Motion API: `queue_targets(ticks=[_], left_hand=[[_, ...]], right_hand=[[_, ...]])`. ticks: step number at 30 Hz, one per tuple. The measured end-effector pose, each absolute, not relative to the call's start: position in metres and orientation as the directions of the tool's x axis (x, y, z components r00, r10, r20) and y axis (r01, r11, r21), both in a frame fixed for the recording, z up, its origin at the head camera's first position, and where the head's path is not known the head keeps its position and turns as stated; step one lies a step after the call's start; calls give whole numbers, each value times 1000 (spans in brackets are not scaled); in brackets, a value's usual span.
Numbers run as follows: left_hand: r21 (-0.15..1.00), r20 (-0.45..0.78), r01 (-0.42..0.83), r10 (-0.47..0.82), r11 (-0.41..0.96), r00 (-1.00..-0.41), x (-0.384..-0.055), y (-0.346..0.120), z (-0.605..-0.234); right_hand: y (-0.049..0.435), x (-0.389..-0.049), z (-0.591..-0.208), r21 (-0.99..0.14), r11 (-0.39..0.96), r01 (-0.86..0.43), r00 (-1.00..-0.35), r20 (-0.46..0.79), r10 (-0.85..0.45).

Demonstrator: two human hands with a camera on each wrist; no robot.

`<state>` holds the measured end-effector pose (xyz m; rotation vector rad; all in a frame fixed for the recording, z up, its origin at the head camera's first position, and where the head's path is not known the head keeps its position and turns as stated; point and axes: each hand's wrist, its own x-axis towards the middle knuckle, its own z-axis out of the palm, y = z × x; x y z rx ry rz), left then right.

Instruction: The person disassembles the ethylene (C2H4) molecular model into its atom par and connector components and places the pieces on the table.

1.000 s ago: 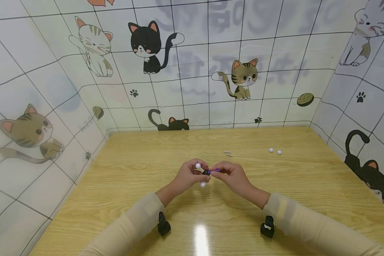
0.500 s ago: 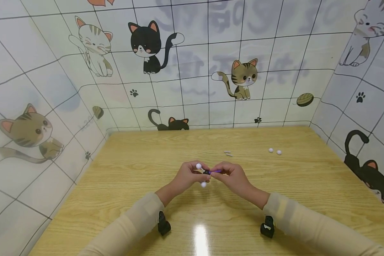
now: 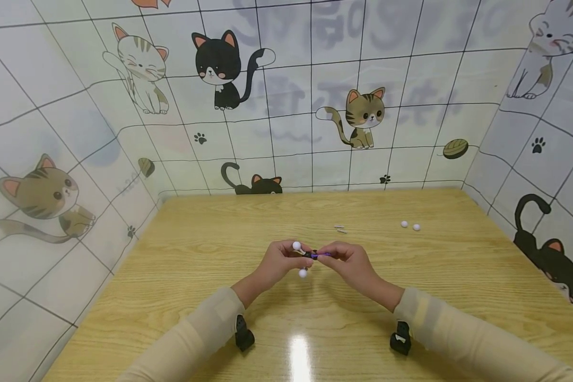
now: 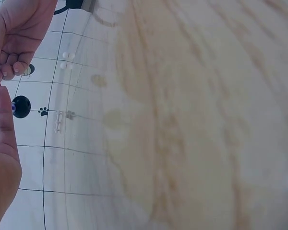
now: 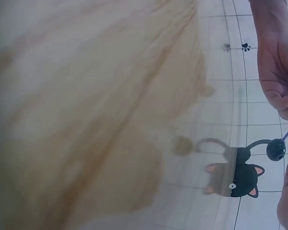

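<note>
My left hand (image 3: pixel 283 261) grips a small ball-and-stick molecular model by its black ball (image 3: pixel 307 255). Two white balls stick out from it, an upper white ball (image 3: pixel 296 245) and a lower white ball (image 3: pixel 303 274). Close by on the right, my right hand (image 3: pixel 348 262) pinches a thin purple connector (image 3: pixel 321 254) at the black part. A black ball (image 5: pixel 276 149) on the purple connector shows between the hands in the right wrist view. The left wrist view also has a black ball (image 4: pixel 21 106) beyond the fingers. Fingers hide the exact joint.
On the wooden table (image 3: pixel 210 228), two small pale sticks (image 3: pixel 340 229) lie beyond the hands. Farther right are two loose white balls, the left white ball (image 3: pixel 404 224) and the right white ball (image 3: pixel 416 227). A cat-patterned curtain (image 3: pixel 291 122) surrounds the table's back and sides.
Both hands stay nearly in place. The held piece has turned and risen slightly, and a dark part now shows beside the purple connector between the fingertips. The loose parts have not moved.
</note>
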<state>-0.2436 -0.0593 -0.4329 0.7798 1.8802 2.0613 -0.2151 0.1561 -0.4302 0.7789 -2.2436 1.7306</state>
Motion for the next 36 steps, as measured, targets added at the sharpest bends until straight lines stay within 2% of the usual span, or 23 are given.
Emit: queue_targets(ticks=[8,16,36], left_hand=[[971,233,166,517,-173,-824,-244,-60,-434],[975,218,163,515,-149,-829,-242,-57,-431],[979,200,155,522,-129,-829,-237,-44,-425]], right_hand=[[158,-217,-429,-883,130,-452,-869,402,-289],[163,-214,-421,-905,183,-385,-896,319,-309],[178,-211,-417,-905,177,-386,-895,321,-310]])
